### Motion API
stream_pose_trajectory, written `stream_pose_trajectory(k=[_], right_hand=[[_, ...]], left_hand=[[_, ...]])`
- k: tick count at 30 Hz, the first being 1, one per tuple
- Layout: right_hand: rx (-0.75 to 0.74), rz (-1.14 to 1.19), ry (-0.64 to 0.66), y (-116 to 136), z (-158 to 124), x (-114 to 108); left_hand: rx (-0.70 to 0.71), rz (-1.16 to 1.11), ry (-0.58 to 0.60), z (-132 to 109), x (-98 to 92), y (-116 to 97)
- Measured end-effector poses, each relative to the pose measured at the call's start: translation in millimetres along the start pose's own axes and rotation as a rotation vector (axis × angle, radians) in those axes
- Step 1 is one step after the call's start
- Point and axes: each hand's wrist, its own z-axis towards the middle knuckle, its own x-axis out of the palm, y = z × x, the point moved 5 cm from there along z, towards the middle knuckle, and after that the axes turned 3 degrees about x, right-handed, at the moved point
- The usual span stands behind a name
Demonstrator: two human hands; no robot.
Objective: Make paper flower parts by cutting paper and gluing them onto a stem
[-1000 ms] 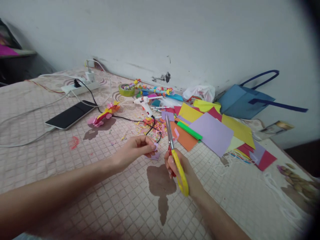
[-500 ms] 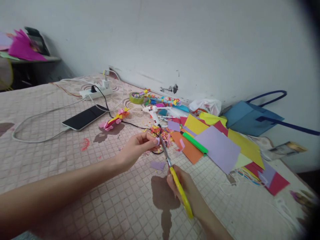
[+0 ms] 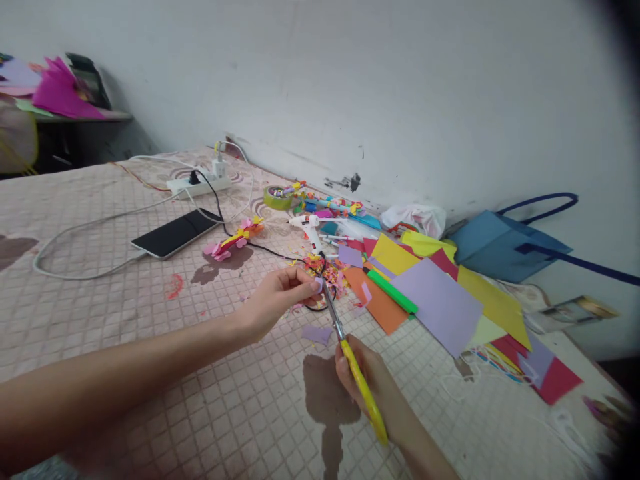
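Between thumb and fingers, my left hand (image 3: 285,293) pinches a small piece of lilac paper (image 3: 319,285). My right hand (image 3: 367,373) is closed around the yellow handles of a pair of scissors (image 3: 367,400). The blades point away from me, their tips right beside the lilac piece; I cannot tell whether they touch it. Below my left hand, a lilac paper scrap (image 3: 317,334) lies on the checked cloth. Just beyond the blade tips is a heap of tiny coloured paper clippings (image 3: 333,275).
A white glue gun (image 3: 309,230) lies past the clippings. Coloured paper sheets (image 3: 437,307) and a green marker (image 3: 393,291) spread to the right, near a blue bag (image 3: 505,243). At left are a phone (image 3: 175,233), a power strip (image 3: 200,184) and a pink-yellow paper flower craft (image 3: 234,240).
The view has shifted slightly, so everything sits a little further right. The lilac piece looks turned a little in my left fingers, and the scissors stay close to it.
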Motion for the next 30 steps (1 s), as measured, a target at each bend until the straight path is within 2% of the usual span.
stream_pose_trajectory(k=[6, 12, 20, 30], right_hand=[[0.036, 0.022, 0.019, 0.6, -0.6, 0.1], [0.014, 0.063, -0.021, 1.0, 0.8, 0.5], [0.064, 0.071, 0.015, 0.1, 0.5, 1.5], [0.032, 0.071, -0.027, 0.3, 1.2, 0.3]], left_hand=[[-0.008, -0.018, -0.007, 0.1, -0.6, 0.7], [-0.016, -0.045, -0.007, 0.5, 0.1, 0.7], [-0.025, -0.047, -0.022, 1.0, -0.9, 2.9], [-0.030, -0.049, -0.026, 0.8, -1.1, 2.9]])
